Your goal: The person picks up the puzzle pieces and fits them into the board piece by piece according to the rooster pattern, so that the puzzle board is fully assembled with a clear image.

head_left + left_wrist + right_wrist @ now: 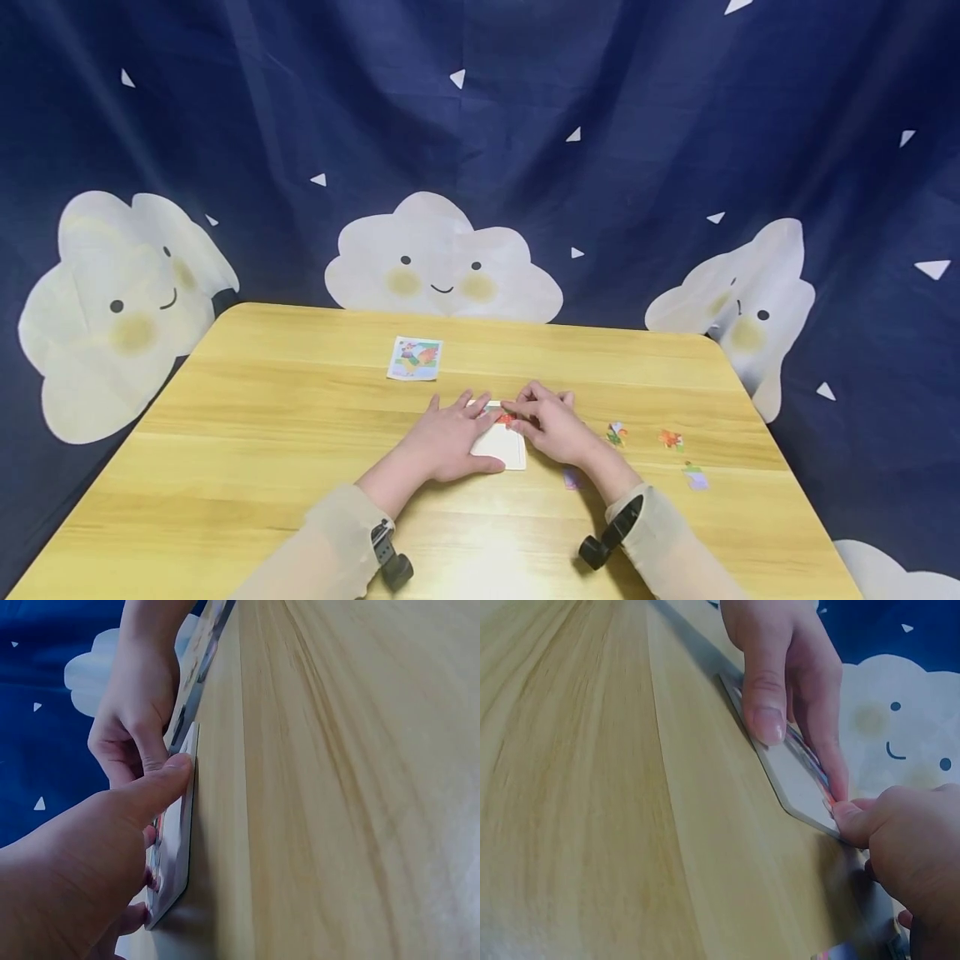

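Since the wooden table [225, 417] looks smooth, a hard sideways push could well make anything on it skid. The left hand [450, 446] lies with fingers spread and loose over the puzzle board, thumb near its near edge; if it lifts early, the board would probably turn under the other hand's push. The right hand [553, 427] has bent fingers, thumb and forefinger at the board's right side; I cannot tell whether they pinch a piece or merely press it. The white puzzle board [501, 450] sits about midway between the table's left and right edges, its far part mostly hidden by fingers, so a misfit there could go unnoticed. The picture card [415, 359], near the table's far edge, risks little unless an elbow or sleeve catches it. Toward the right edge lie a lilac piece [695, 477], an orange piece [671, 439] and a green-and-white piece [617, 433]. The purple piece [572, 477] is partly hidden by the right forearm, which could sweep it aside. Under the fingertips, the red piece [506, 419] might ride up on its border if wrongly turned.
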### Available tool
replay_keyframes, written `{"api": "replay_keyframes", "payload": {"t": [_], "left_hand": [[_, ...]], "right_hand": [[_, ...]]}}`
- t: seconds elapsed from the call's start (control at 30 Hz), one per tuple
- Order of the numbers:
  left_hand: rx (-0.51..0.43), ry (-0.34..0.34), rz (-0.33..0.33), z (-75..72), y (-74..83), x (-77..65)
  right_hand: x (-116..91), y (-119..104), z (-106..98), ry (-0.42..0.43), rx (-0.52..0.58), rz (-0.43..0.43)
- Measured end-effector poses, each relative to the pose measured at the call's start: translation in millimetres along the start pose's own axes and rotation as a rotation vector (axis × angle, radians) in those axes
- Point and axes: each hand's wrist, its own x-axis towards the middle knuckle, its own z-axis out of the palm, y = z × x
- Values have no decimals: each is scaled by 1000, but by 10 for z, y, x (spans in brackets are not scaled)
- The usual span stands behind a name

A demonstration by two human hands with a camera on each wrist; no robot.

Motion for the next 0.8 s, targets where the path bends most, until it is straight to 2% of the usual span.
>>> {"api": "replay_keyframes", "payload": {"t": [0.5,0.63,0.8], "left_hand": [[20,-7,-14,10,-15,-7],[-10,7,1,13,-57,-24],[-75,39,23,33,-193,-98]], "right_hand": [[10,-90,32,52,27,29],[8,-103,39,48,42,48],[-3,-73,53,44,41,57]]}}
